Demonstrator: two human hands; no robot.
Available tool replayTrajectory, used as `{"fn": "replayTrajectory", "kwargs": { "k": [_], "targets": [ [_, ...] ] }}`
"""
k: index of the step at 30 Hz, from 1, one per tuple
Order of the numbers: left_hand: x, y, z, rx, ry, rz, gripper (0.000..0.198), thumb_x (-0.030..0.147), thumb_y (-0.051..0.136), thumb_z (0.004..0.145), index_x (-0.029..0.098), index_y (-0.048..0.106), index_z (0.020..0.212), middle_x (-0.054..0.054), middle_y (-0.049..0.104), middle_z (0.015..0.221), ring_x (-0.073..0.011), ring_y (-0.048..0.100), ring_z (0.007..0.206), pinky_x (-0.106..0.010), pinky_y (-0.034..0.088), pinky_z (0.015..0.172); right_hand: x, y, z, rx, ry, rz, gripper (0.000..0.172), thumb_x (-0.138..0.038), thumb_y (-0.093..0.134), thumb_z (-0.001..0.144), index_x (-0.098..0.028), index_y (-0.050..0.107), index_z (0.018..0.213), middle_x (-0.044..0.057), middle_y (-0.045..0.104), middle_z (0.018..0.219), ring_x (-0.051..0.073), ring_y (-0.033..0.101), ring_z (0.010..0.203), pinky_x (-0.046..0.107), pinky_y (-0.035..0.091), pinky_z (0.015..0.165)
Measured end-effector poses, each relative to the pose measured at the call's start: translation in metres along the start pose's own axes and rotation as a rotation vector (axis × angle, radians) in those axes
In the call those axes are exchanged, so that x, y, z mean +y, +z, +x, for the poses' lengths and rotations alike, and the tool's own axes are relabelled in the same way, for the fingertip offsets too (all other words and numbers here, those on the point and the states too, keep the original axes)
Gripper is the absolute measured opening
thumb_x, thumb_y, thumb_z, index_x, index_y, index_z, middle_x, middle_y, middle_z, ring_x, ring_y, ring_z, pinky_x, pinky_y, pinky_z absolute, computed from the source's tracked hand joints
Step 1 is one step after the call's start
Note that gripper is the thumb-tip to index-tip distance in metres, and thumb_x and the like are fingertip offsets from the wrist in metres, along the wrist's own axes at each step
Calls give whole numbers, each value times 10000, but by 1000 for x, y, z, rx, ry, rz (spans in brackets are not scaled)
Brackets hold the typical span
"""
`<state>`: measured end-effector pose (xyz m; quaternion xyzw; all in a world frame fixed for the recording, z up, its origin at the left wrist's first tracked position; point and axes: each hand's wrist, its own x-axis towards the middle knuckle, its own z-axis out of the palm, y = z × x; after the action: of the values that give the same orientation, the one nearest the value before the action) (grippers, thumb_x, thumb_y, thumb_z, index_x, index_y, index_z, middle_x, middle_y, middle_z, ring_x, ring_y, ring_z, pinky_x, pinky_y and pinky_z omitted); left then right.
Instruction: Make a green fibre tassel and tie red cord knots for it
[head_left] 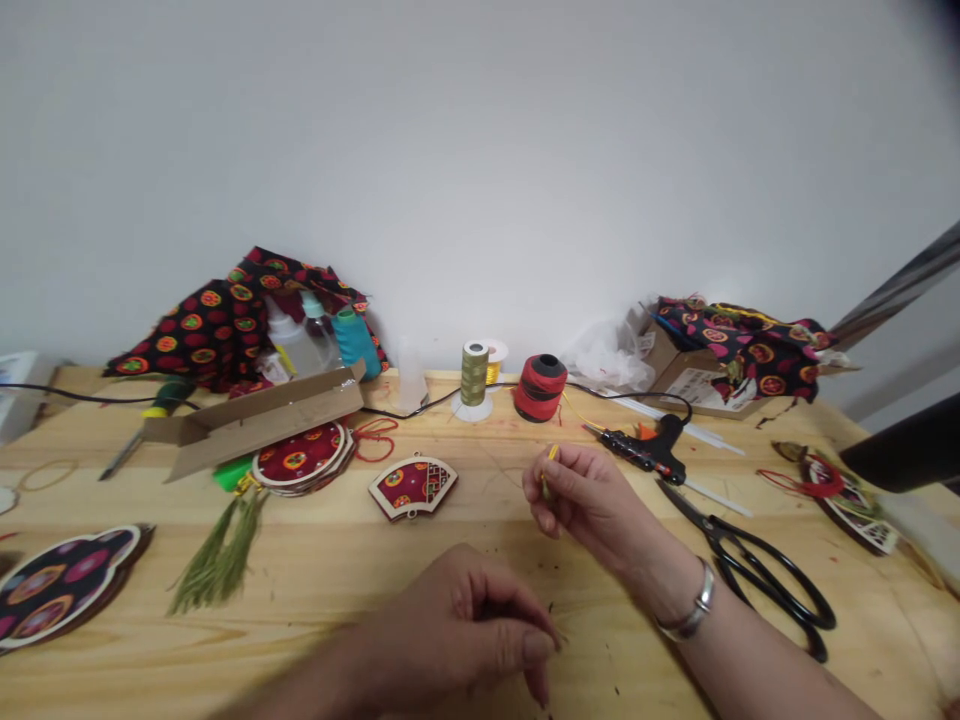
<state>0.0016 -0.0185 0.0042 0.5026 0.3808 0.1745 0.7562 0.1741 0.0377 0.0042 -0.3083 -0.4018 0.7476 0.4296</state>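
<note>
We log a wooden worktop (322, 560) under a white wall, with black printed fabric (202, 325) heaped at back left and a second heap (750, 345) at back right. Front left lies a large dark ornament (64, 590). Further in, a cardboard flap (255, 425) leans beside a round red ornament (300, 458), with a green tassel (217, 555) hanging from it. A fan-shaped ornament (412, 487) sits alone nearby.

Right of centre we note black scissors (750, 570), a glue gun (645, 450) and a red spool (540, 388).

The right hand (581, 500), wearing a silver bangle (694, 600), is raised off the wood, its thumb and fingertips (555, 490) clamped on a short yellow cord (551, 458). Only the cord's tip shows above them. This close pinch seems well suited to fine work, as it leaves little free end to wander.

The left hand (457, 630) hovers low, its fingers drawn together. We cannot tell whether they hold anything.
</note>
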Motion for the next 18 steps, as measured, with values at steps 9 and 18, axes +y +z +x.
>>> {"fn": "replayTrajectory", "kwargs": {
  "k": [9, 18],
  "targets": [
    [3, -16, 7, 723, 421, -358, 214, 347, 674, 714, 206, 691, 874, -9, 659, 777, -48, 413, 474, -166, 328, 453, 6, 8, -2, 54, -337, -598, 148, -261, 711, 678, -150, 640, 611, -11, 510, 633, 98, 472, 610, 235, 380, 585],
    [-3, -6, 12, 343, 148, 56, 321, 452, 588, 754, 145, 644, 676, 31, 519, 490, -54, 304, 382, -199, 199, 392, 2, 14, -8, 42, -466, -724, 66, -224, 699, 695, -183, 688, 646, -14, 481, 657, 115, 475, 661, 241, 390, 620]
  ]
}}
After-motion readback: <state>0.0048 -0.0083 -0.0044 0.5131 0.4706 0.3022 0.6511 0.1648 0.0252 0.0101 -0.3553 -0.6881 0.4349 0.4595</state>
